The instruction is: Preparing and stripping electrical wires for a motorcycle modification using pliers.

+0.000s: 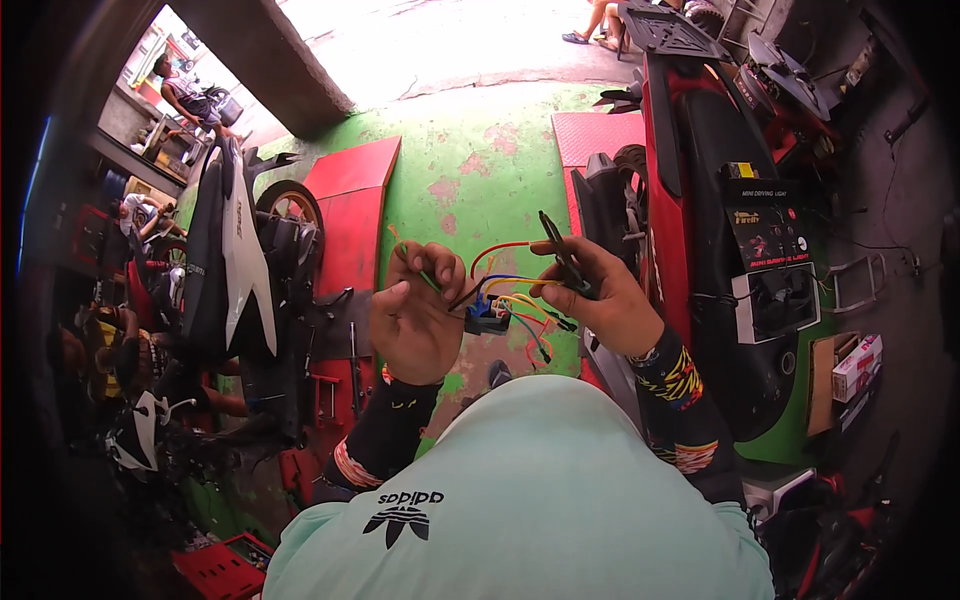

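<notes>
My left hand [415, 325] is closed, with its fingers pinching a thin green wire [430, 281] whose orange end sticks up past the fingertips. Across from it, my right hand [618, 305] grips dark pliers [563, 256], jaws pointing up and away from me. Between the hands hangs a small dark connector block [488, 323] with a blue part on top. Red, blue, yellow and green wires fan out of it. A yellow wire [530, 282] runs to my right fingertips; whether they also pinch it I cannot tell.
A motorcycle with a white panel [248, 255] stands left, beside a red ramp [350, 200]. At right, a long black seat [718, 370] carries an opened light box [775, 300]. Small cartons [855, 370] lie beyond. People sit at the far left and outside the doorway.
</notes>
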The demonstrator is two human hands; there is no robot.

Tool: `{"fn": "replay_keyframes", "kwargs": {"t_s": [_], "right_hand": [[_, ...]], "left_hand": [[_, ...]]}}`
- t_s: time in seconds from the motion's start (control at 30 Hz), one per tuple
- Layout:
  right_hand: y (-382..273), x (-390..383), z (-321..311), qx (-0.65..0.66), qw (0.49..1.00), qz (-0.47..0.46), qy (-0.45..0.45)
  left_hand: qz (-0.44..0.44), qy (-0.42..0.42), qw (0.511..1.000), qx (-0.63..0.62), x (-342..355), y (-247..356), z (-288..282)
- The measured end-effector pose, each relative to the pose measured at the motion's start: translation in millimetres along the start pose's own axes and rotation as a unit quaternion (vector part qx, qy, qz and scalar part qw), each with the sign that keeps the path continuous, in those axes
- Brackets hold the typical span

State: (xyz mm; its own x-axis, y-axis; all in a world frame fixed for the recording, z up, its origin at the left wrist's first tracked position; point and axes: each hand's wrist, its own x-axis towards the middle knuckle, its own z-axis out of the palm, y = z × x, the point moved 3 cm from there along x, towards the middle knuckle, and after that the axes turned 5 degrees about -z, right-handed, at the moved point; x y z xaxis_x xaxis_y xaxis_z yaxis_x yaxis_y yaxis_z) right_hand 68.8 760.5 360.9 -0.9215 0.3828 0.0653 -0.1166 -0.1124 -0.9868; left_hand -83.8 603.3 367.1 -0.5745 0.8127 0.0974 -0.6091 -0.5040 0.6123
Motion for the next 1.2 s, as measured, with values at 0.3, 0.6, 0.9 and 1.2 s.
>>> {"fn": "replay_keyframes", "kwargs": {"t_s": [0.3,0.6,0.9,1.2], "right_hand": [[-4.5,-1.0,8.0,0.026,0.995,-0.023,0.098],[8.3,-9.1,7.1,0.069,0.986,-0.011,0.151],[-6.7,-18.3,22.4,0.013,0.988,-0.071,0.134],[-4.7,-26.2,22.4,-0.051,0.981,-0.111,0.153]], "left_hand": [[0.018,-0.023,0.999,0.029,-0.9,-0.1,1.1],[0.012,-0.059,0.992,0.11,-10.0,-14.6,0.6],[0.058,-0.052,0.88,0.468,-13.4,-29.7,5.2],[0.313,-0.097,0.71,0.624,-26.2,-10.9,32.0]]}}
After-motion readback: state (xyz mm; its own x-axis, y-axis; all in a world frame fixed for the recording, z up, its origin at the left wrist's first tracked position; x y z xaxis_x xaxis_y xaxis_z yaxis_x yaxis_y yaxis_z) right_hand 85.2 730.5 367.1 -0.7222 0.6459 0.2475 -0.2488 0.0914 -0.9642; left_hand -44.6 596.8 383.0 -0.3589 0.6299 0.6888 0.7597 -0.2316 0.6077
